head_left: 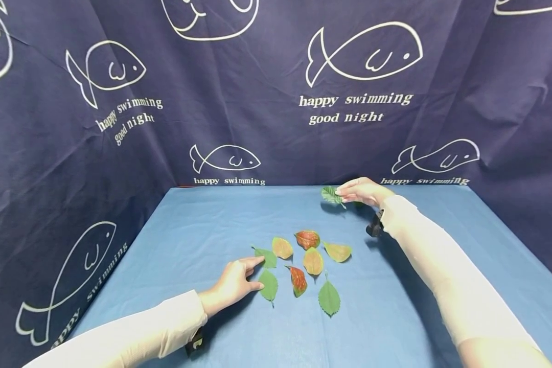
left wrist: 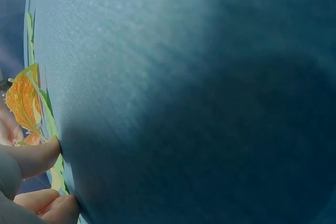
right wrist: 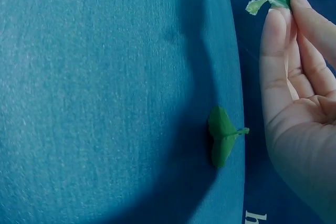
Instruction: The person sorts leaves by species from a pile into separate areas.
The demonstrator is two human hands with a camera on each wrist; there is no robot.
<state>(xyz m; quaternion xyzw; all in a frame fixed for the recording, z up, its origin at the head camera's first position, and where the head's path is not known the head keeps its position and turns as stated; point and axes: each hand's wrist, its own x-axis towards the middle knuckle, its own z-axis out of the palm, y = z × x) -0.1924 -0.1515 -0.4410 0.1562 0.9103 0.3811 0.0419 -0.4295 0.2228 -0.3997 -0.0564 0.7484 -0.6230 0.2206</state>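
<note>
The right hand point(head_left: 361, 191) is pinching a raised leaf point(head_left: 330, 194) beyond the left hand point(head_left: 232, 283), whose parted digits are touching two green leaves point(head_left: 269, 286). Leaf-handling is apparently proceeding, calling next for steady grip.

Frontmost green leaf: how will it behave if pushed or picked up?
Probably very light: the green leaf looks thin. Likely slides rather than rolls, lying flat on the table. Perhaps fairly stiff: the held leaf juts past the right hand without obvious droop.

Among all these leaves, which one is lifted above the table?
It is the green leaf pinched by the right hand. The other leaves, including the green one near that hand, rest on the table.
</note>
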